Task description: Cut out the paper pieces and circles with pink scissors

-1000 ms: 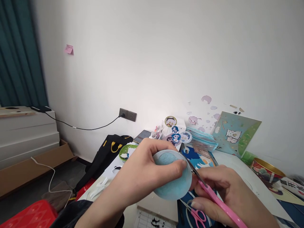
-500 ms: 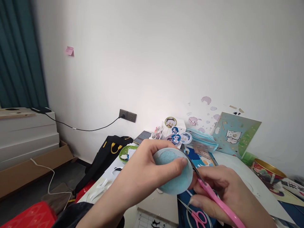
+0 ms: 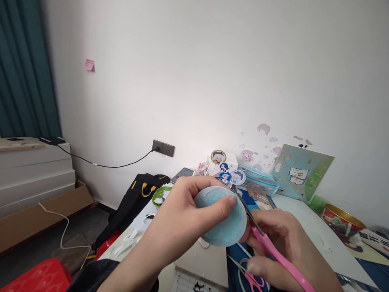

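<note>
Between the thumb and fingers of my left hand is a round light-blue paper piece with a pale rim. Its face is turned toward me, and the fingers behind it are hidden. My right hand grips pink-handled scissors, whose dark blades lie along the right edge of the paper disc. Below the right hand, a second, smaller pair of pink scissors rests on a dark blue surface. White paper scraps are scattered on the table left of my left forearm.
Behind my hands are round stickers, a clear blue-edged pouch and a leaning picture card. At the right stands a red-and-gold tin. A black bag and red stool are at the left.
The left hand and paper disc have shifted slightly up and left. The scissors have tilted a little at the disc's edge, and the right hand has moved slightly left.
</note>
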The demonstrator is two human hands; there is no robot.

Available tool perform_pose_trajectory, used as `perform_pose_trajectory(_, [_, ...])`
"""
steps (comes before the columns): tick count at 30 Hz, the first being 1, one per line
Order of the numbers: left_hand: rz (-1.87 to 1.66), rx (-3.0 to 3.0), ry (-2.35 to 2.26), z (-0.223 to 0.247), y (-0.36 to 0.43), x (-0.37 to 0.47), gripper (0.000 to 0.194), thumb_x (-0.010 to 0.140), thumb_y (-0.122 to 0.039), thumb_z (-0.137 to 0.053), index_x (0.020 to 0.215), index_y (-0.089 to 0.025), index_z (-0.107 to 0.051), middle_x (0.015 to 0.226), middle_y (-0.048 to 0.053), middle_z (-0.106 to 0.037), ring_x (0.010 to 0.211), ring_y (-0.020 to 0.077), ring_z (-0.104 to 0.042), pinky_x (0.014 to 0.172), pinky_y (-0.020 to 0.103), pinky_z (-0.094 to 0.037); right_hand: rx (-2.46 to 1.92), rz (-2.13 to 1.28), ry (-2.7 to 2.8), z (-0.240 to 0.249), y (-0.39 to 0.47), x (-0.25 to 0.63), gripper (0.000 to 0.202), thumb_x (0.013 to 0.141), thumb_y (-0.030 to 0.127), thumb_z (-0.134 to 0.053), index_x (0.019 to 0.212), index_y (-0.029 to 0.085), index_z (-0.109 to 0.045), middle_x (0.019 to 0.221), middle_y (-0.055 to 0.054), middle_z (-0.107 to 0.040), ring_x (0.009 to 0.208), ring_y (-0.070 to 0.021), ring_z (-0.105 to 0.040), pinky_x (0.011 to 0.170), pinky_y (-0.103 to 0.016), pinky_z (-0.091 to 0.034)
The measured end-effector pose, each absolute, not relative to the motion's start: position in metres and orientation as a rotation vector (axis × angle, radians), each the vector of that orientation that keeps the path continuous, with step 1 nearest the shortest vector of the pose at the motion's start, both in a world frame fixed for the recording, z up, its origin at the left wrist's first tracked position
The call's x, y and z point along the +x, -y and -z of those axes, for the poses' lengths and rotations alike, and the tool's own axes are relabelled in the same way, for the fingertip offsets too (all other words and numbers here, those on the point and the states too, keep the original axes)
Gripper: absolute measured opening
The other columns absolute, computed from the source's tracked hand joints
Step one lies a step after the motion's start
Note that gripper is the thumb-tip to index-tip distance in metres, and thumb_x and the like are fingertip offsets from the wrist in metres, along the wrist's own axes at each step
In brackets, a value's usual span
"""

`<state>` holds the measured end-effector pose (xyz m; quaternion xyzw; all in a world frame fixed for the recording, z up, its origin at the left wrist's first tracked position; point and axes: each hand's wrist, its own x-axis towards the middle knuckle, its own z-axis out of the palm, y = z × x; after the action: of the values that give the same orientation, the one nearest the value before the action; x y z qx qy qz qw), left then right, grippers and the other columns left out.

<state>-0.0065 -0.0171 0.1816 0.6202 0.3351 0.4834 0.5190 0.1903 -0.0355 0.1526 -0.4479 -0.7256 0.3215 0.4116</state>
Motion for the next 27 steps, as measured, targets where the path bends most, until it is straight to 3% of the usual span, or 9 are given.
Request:
perform_pose_trajectory(3, [-1.132,1.512,-0.823,-0.181,0.017,-0.006,0.018,0.072,-0.030,-0.070,0.066,-0.015,-0.063,0.060,-0.001,-0.058,0.055,0.0120,-0.052,0.048,0.020,-0.039,-1.125,-0.822,1.750,-0.147,0.040,0.191,0.049,0.057,0.051,-0.078,0.091,0.017,-0.066,0.077,-0.005,-0.061,0.064,-0.0221,-0.055,0.056,-0.031,-0.046])
perform_pose_trajectory(6, [-1.106,1.503,-0.817,-0.181,0.017,-0.006,0.017,0.072,-0.030,-0.070,0.066,-0.015,-0.062,0.060,0.001,-0.061,0.056,0.0143,-0.055,0.048,0.021,-0.038,-1.116,-0.819,1.744,-0.145,0.039,0.194,0.053,0.059,0.052,-0.077,0.097,0.017,-0.066,0.075,-0.005,-0.061,0.063,-0.0223,-0.055,0.055,-0.032,-0.047])
perform_pose_trajectory(13, [-1.078,1.541,-0.871,-0.180,0.018,-0.006,0.025,0.074,-0.038,-0.066,0.065,-0.015,-0.059,0.061,0.003,-0.063,0.055,0.0167,-0.059,0.047,0.023,-0.039,-1.119,-0.876,1.830,-0.152,0.033,0.194,0.035,0.057,0.040,-0.077,0.082,0.018,-0.066,0.067,-0.002,-0.055,0.058,-0.0192,-0.051,0.051,-0.029,-0.044])
perform_pose_trajectory(19, [-1.071,1.560,-0.878,-0.181,0.017,-0.006,0.027,0.075,-0.039,-0.066,0.065,-0.015,-0.059,0.063,0.004,-0.065,0.057,0.0170,-0.060,0.048,0.024,-0.041,-1.180,-0.801,1.766,-0.153,0.039,0.187,0.030,0.060,0.032,-0.075,0.085,0.018,-0.067,0.067,-0.001,-0.052,0.062,-0.0200,-0.051,0.055,-0.030,-0.044])
perform_pose_trajectory(27, [-1.069,1.565,-0.855,-0.182,0.018,-0.006,0.024,0.075,-0.036,-0.065,0.065,-0.015,-0.058,0.064,0.004,-0.065,0.060,0.0183,-0.062,0.050,0.025,-0.043,-1.229,-0.689,1.869,-0.157,0.037,0.188,0.015,0.061,0.027,-0.072,0.062,0.020,-0.060,0.061,0.001,-0.051,0.057,-0.0176,-0.049,0.051,-0.027,-0.045])
